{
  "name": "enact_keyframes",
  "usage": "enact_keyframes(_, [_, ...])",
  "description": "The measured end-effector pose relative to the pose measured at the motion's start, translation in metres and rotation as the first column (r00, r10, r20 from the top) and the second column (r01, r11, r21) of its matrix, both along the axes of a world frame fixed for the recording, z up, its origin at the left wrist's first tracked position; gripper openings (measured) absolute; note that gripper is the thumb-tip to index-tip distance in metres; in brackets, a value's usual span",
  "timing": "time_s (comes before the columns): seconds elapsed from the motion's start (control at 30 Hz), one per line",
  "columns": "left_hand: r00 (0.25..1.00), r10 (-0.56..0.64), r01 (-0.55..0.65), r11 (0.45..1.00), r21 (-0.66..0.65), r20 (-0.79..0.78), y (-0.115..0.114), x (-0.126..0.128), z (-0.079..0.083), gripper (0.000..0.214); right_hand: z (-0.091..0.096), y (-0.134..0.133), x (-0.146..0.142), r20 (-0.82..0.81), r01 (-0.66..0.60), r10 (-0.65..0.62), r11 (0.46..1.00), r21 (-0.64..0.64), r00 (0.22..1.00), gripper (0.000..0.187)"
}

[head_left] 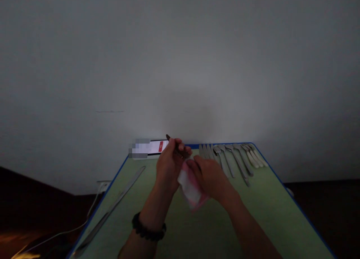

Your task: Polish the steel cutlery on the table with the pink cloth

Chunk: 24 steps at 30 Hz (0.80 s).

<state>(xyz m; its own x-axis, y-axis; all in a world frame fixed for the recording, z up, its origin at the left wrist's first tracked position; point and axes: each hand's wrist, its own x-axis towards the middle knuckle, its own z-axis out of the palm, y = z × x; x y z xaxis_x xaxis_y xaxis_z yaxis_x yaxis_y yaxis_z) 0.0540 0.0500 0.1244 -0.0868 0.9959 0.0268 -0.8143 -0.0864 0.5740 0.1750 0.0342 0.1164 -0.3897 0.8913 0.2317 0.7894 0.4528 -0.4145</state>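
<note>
Filling the upper two-thirds of the frame: a plain grey wall (180, 56), dimly lit.
Table: a green-topped table with a blue edge (253, 214) spreads across the lower centre, narrowing toward the wall.
Long blades: two long knives (112, 208) lie end to end along the table's left side, running toward the lower left corner.
Phone: a lit phone (153, 147) rests at the table's far edge, left of centre.
Cutlery row: a row of spoons and forks (233, 157) lies side by side at centre right, handles pointing toward the near edge, well apart from the hands.
Left hand: the left hand (168, 167), beaded bracelet (147, 229) on its wrist, is closed around a dark utensil (176, 147), lifted above the table at centre; which kind of utensil is too dim to tell.
Right hand: the right hand (209, 176) grips a pink-and-white cloth (191, 189), pressed against the utensil's lower end.
Step in hand: judging by the grips, wiping the utensil with the cloth.
Next move calls for: probably drawing the cloth along the shaft while the left fingers hold firm.
</note>
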Motion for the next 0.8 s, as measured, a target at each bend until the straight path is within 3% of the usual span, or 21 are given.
enact_keyframes(0.13, [0.991, 0.057, -0.057, 0.998, 0.001, 0.120, 0.005, -0.009, 0.002, 0.034, -0.005, -0.003, -0.008, 0.043, -0.009, 0.010, 1.000, -0.020, 0.999, 0.038])
enact_keyframes(0.33, [0.942, 0.259, -0.273, 0.961, 0.042, 0.213, 0.007, -0.057, 0.010, 0.040, -0.001, -0.004, 0.001, 0.092, -0.148, 0.158, 0.983, -0.107, 0.983, 0.033])
enact_keyframes(0.5, [0.918, 0.322, -0.345, 0.936, 0.069, 0.231, 0.006, -0.084, 0.013, 0.041, 0.008, -0.004, 0.013, 0.092, -0.188, 0.207, 0.965, -0.180, 0.974, 0.031])
enact_keyframes(0.7, [0.897, 0.390, -0.415, 0.905, 0.093, 0.209, -0.002, -0.068, 0.021, 0.045, 0.002, -0.004, 0.017, 0.201, -0.124, 0.158, 0.978, -0.169, 0.967, 0.024])
enact_keyframes(0.8, [0.929, 0.335, -0.355, 0.927, 0.124, 0.155, -0.005, -0.054, 0.024, 0.042, -0.001, -0.003, 0.017, 0.209, -0.134, 0.163, 0.980, -0.146, 0.964, 0.024])
